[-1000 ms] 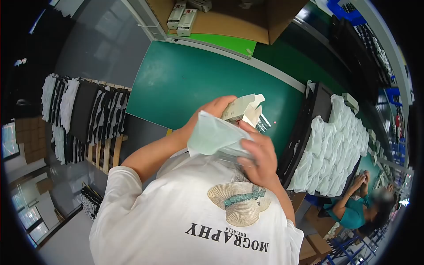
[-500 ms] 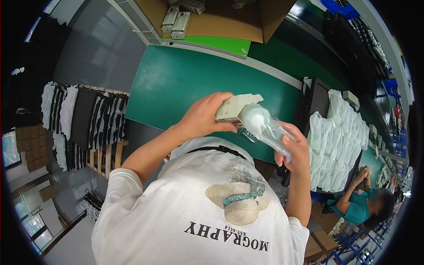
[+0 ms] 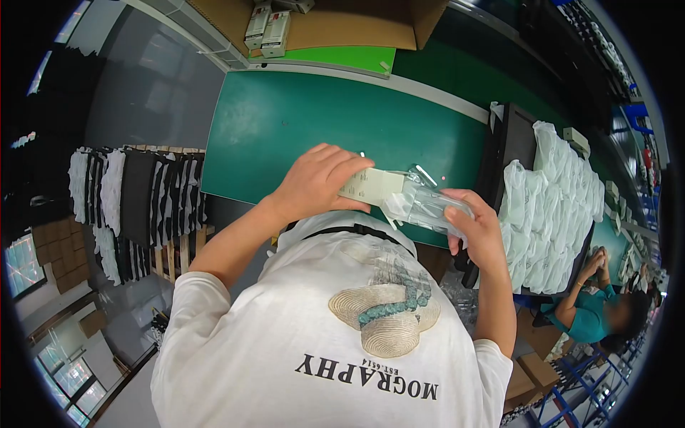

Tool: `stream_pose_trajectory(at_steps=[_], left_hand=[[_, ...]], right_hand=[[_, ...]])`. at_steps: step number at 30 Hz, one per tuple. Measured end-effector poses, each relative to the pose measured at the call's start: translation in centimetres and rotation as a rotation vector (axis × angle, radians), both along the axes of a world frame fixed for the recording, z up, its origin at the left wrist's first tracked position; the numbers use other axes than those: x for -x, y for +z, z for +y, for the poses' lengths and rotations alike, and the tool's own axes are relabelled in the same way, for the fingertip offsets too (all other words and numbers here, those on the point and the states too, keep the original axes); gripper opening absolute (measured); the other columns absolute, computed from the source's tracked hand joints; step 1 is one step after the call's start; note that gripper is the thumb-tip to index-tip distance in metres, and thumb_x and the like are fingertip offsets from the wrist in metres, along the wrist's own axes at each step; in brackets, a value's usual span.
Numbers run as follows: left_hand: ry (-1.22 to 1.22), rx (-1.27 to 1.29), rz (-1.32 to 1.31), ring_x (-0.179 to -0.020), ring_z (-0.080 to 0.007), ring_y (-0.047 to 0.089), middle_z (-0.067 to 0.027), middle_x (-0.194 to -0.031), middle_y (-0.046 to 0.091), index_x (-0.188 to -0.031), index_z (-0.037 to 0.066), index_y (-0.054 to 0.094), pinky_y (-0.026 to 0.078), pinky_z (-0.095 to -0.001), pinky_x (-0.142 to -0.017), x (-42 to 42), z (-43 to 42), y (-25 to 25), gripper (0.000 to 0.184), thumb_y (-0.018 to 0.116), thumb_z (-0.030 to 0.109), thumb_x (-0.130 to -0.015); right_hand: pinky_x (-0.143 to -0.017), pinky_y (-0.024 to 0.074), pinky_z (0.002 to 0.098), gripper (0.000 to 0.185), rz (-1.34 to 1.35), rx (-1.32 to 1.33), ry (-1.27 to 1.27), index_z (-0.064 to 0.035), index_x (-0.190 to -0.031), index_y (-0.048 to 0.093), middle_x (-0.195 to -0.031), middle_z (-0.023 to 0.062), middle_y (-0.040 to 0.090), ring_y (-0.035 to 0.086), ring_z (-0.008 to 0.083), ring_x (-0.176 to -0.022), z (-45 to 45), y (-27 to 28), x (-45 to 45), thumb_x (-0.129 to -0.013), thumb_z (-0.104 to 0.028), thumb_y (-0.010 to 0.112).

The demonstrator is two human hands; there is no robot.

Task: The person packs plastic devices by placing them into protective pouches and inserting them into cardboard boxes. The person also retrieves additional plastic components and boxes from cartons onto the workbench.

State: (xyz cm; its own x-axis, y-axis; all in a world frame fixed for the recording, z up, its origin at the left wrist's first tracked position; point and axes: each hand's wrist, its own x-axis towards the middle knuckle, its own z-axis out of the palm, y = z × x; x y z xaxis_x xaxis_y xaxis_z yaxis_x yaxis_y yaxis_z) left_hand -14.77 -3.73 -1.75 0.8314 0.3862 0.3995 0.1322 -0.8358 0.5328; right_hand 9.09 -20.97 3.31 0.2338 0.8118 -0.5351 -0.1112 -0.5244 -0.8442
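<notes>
My left hand (image 3: 314,182) is wrapped round a small pale carton (image 3: 371,187), held level with its open end and flaps toward the right. In my right hand (image 3: 479,227) is a whitish object in a clear plastic bag (image 3: 428,207). Its left end is at the carton's mouth, and I cannot tell how far inside it reaches. Both are held over the near edge of the green table (image 3: 285,121), in front of my shirt. A shiny piece shows just behind the carton's open end; whether it belongs to the bag is unclear.
A large cardboard box (image 3: 342,32) with small white cartons (image 3: 275,34) stands at the back. On the right, a black tray (image 3: 517,135) carries rows of bagged white items (image 3: 549,207). A co-worker in teal (image 3: 585,310) is beyond it. Loaded racks (image 3: 171,200) stand at left.
The bagged object's rounded white end, visible before, is now hidden at the carton's mouth. The carton has turned and lowered slightly, and both hands keep their grip.
</notes>
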Motion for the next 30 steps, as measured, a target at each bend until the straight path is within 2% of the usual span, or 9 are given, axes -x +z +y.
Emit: stream_pose_trajectory(at_steps=[4,7,16,19,20,24,28,30], left_hand=[[-0.049,-0.024,0.015,-0.085,-0.0278,0.060,-0.0098,-0.097,0.063,-0.113,0.004,0.055,0.048,-0.0366,-0.074,-0.2,0.2,-0.2,0.069,0.081,0.040,-0.060],[-0.064,-0.061,0.063,-0.086,-0.0277,0.060,-0.0099,-0.100,0.063,-0.114,0.004,0.055,0.048,-0.0366,-0.076,-0.4,0.3,-0.3,0.068,0.080,0.040,-0.062],[-0.116,0.042,0.216,-0.092,-0.0278,0.060,-0.0092,-0.106,0.062,-0.116,0.006,0.056,0.047,-0.0381,-0.081,-1.1,0.9,-1.0,0.066,0.078,0.040,-0.064],[-0.146,0.046,0.239,-0.093,-0.0279,0.060,-0.0088,-0.106,0.062,-0.116,0.007,0.056,0.047,-0.0384,-0.081,-1.7,1.5,-1.5,0.066,0.078,0.040,-0.064],[-0.134,0.050,0.246,-0.093,-0.0278,0.059,-0.0086,-0.106,0.062,-0.116,0.007,0.056,0.047,-0.0384,-0.081,-1.8,1.7,-1.6,0.066,0.078,0.040,-0.064],[-0.117,0.063,0.278,-0.093,-0.0276,0.059,-0.0083,-0.106,0.062,-0.117,0.008,0.056,0.047,-0.0385,-0.081,-2.5,2.5,-2.0,0.066,0.078,0.040,-0.064],[-0.138,0.053,0.315,-0.093,-0.0270,0.059,-0.0081,-0.106,0.062,-0.117,0.008,0.055,0.047,-0.0385,-0.082,-4.4,4.6,-2.6,0.065,0.078,0.040,-0.066],[-0.173,0.017,0.319,-0.094,-0.0263,0.059,-0.0075,-0.107,0.061,-0.118,0.008,0.054,0.047,-0.0380,-0.082,-5.7,5.5,-3.1,0.063,0.076,0.040,-0.068]], right_hand=[[-0.039,0.0396,0.0235,0.033,0.048,-0.029,-0.051,0.0028,-0.115,0.055,-0.073,0.0054,0.058,0.050,0.0087,-0.047,0.5,-0.5,0.1,-0.089,-0.017,0.061],[-0.041,0.0395,0.0230,0.030,-0.141,0.008,-0.033,0.0013,-0.114,0.055,-0.070,0.0035,0.057,0.049,0.0078,-0.047,1.0,-0.9,1.8,-0.090,-0.016,0.060],[-0.045,0.0410,0.0230,0.030,-0.026,0.065,0.083,-0.0003,-0.115,0.055,-0.069,0.0032,0.056,0.049,0.0071,-0.049,3.2,-4.3,3.5,-0.091,-0.017,0.061],[-0.047,0.0424,0.0234,0.030,-0.298,-0.093,0.139,-0.0006,-0.115,0.054,-0.070,0.0043,0.057,0.050,0.0072,-0.051,4.2,-4.5,4.0,-0.091,-0.017,0.060],[-0.047,0.0424,0.0234,0.030,-0.299,-0.093,0.135,-0.0006,-0.115,0.054,-0.070,0.0043,0.057,0.050,0.0072,-0.051,4.6,-4.6,3.9,-0.091,-0.017,0.060],[-0.048,0.0438,0.0233,0.028,-0.263,-0.061,0.172,-0.0003,-0.114,0.055,-0.073,0.0049,0.059,0.052,0.0074,-0.054,6.2,-5.2,3.2,-0.092,-0.017,0.058],[-0.051,0.0452,0.0233,0.028,-0.052,0.017,0.125,-0.0001,-0.114,0.054,-0.077,0.0052,0.061,0.054,0.0075,-0.057,7.7,-7.0,1.5,-0.092,-0.016,0.058],[-0.054,0.0463,0.0232,0.030,0.166,-0.037,-0.012,-0.0001,-0.117,0.053,-0.081,0.0054,0.061,0.056,0.0082,-0.060,7.9,-9.2,0.7,-0.092,-0.016,0.057]])
